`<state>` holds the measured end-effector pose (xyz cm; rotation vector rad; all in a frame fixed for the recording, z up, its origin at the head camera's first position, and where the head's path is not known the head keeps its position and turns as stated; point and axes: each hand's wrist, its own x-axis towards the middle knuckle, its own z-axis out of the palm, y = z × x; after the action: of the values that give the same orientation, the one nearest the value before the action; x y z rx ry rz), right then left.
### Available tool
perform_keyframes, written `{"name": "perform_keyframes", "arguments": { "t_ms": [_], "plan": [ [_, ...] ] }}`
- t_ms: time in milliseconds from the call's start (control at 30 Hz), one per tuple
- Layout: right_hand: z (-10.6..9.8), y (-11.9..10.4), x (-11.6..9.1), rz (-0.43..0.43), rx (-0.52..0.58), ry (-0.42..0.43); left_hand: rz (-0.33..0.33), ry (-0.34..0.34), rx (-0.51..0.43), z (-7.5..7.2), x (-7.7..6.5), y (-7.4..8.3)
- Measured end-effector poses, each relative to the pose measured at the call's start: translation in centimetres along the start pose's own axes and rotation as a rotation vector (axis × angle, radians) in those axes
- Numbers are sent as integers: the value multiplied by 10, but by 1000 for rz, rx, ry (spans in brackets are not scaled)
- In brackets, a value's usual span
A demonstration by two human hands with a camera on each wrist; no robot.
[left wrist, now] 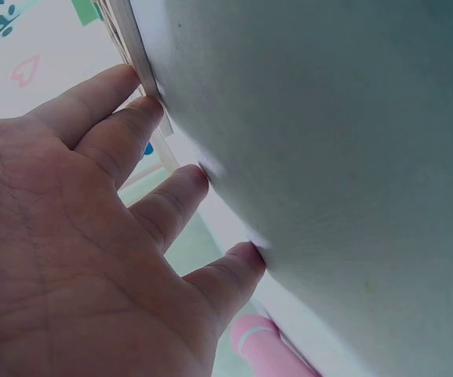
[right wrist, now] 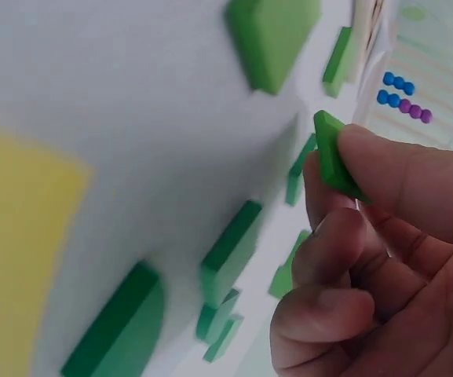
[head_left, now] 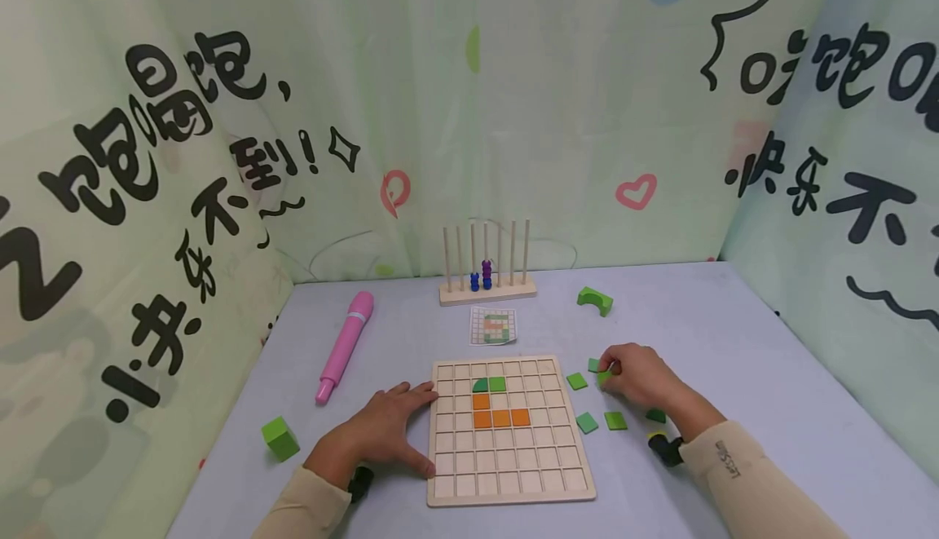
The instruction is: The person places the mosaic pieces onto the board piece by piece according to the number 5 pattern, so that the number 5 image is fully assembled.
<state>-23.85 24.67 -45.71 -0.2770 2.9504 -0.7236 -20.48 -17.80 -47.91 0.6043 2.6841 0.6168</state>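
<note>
One flat bright green tile point(right wrist: 332, 161), pinched between thumb and index finger of the right hand point(head_left: 641, 374); grip closed to the thickness of the tile, remaining fingers curled toward the palm. Position of the held tile: just right of the wooden grid board point(head_left: 513, 478), among loose green tiles point(head_left: 615, 421) in lighter and darker shades. Left hand point(head_left: 389, 429): fingers spread wide, thumb and fingertips against the left edge of the board, nothing enclosed. In the left wrist view, index and middle fingertips at the board edge, ring and little fingertips at the table surface point(left wrist: 352, 188). Board contents, counted from the far edge: second row, dark green quarter-round tile point(head_left: 480, 386) beside green square tile point(head_left: 498, 384); third row, one orange square tile point(head_left: 481, 401) directly below the quarter-round; fourth row, three further orange tiles point(head_left: 501, 418) in line. Near the right wrist: yellow piece point(right wrist: 22, 251), mostly hidden in the head view. Beyond the far edge of the board: small printed grid card point(head_left: 493, 326), then wooden peg stand point(head_left: 509, 290) with blue beads point(head_left: 475, 281) on one peg and purple beads point(head_left: 487, 268) above blue on the next. Right of the stand: green arch block point(head_left: 595, 301). At table left: pink baton point(head_left: 345, 347), slanted, and green cube point(head_left: 280, 439) near the left forearm.
</note>
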Motion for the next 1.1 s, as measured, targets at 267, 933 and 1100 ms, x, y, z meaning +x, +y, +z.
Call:
{"name": "perform_keyframes", "arguments": {
  "t_ms": [267,933,1100],
  "plan": [
    [1,-17,9,-23,90,-23,2,-5,-8,1,1,-1],
    [41,-77,44,-128,172,-119,-2,-11,-10,-2,0,0],
    [47,-89,50,-155,167,-138,4,-9,-3,-1,0,-1]
  ]
}}
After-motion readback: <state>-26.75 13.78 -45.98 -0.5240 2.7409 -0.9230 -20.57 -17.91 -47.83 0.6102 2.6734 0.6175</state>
